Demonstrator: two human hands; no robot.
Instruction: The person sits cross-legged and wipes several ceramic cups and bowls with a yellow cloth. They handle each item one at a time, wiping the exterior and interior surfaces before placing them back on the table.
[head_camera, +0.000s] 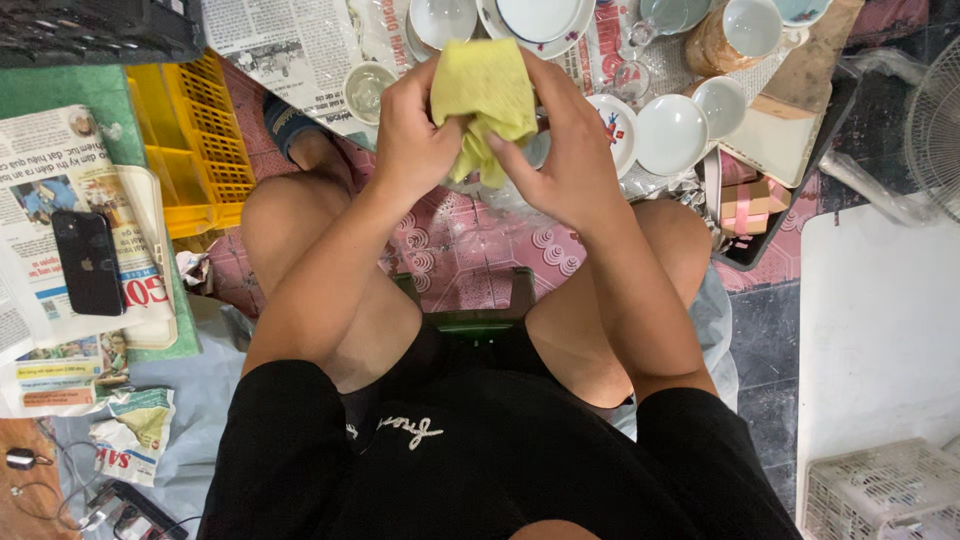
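My left hand (412, 135) and my right hand (568, 150) are raised together above my knees, both closed around a yellow-green cloth (484, 92). The cloth is bunched between my fingers and wraps something I cannot make out. Just behind the cloth, on newspaper on the floor, lie white saucers (670, 133), bowls (540, 20) and cups (750, 28). A small white cup (366, 90) stands to the left of my left hand.
A yellow plastic crate (195, 140) stands at the left beside newspapers, with a black phone (88, 262) lying on them. A small ribboned box (748, 205) and a dark tray are at the right. A white board (880, 320), a white basket (885, 490) and a fan (935, 125) are farther right.
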